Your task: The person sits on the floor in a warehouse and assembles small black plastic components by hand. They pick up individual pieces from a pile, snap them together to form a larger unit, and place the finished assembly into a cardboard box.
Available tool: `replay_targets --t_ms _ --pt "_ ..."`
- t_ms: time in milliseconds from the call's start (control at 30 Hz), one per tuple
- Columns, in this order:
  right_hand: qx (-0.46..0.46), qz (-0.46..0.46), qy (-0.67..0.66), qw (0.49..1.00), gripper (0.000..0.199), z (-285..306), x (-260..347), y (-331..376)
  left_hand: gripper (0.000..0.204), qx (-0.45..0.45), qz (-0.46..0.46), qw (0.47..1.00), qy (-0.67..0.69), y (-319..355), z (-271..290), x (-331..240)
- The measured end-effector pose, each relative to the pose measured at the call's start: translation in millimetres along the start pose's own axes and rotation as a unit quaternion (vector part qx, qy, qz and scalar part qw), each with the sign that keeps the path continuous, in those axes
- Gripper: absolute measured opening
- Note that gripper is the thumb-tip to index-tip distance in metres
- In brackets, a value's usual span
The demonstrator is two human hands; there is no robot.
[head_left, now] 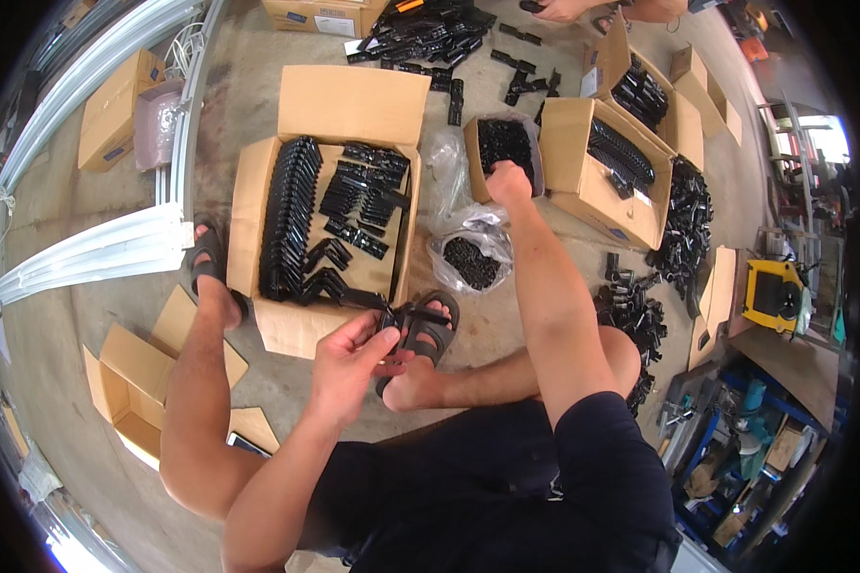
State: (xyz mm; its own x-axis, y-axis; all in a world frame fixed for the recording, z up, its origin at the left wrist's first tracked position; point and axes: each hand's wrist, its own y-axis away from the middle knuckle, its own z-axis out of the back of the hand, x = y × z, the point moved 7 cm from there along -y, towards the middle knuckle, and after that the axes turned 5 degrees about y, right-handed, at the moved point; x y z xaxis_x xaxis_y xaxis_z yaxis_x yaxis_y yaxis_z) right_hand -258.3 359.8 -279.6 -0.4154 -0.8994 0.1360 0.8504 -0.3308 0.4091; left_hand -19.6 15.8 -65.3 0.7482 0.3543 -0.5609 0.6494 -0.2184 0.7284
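My left hand (pixel 354 368) is closed on a glossy black plastic fitting (pixel 420 313) with arms branching out, held over my sandalled foot. My right hand (pixel 510 183) reaches into a small box (pixel 474 170) of tiny black pieces (pixel 505 141). Its fingers are bent together at the pieces, and whatever they pinch is hidden. In front of my left hand stands a large open cardboard box (pixel 247 220). Black fittings (pixel 291 220) stand in a tight row along its left side, with others lying loosely in its right half.
Beside the small box lies a clear plastic bag (pixel 472 262) of small black pieces. Open cartons (pixel 569 143) of black fittings stand at right, near loose piles (pixel 631 315). Another pile (pixel 430 33) lies at the back. Long white metal profiles (pixel 105 253) extend from the left.
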Motion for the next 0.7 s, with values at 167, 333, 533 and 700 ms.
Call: replay_targets --t_ms 167,333,533,700 --pt "-0.026 0.018 -0.005 0.999 0.03 -2.5 10.7 -9.6 0.023 0.008 -0.004 1.0 0.019 -5.0 -0.8 -5.1" --pt "-0.087 0.019 0.079 0.993 0.027 -3.8 -2.5 -11.2 0.024 0.01 -0.04 0.999 -0.009 -7.5 -7.8 -11.1" --pt "-0.181 0.215 -0.136 0.95 0.015 91.9 23.1 38.1 0.032 -0.079 -0.358 0.836 -0.41 4.3 -22.7 -71.6" --pt "-0.137 0.263 -0.315 0.902 0.019 201.5 80.1 163.2 0.034 -0.129 -0.455 0.747 -0.468 20.0 -25.5 -88.7"
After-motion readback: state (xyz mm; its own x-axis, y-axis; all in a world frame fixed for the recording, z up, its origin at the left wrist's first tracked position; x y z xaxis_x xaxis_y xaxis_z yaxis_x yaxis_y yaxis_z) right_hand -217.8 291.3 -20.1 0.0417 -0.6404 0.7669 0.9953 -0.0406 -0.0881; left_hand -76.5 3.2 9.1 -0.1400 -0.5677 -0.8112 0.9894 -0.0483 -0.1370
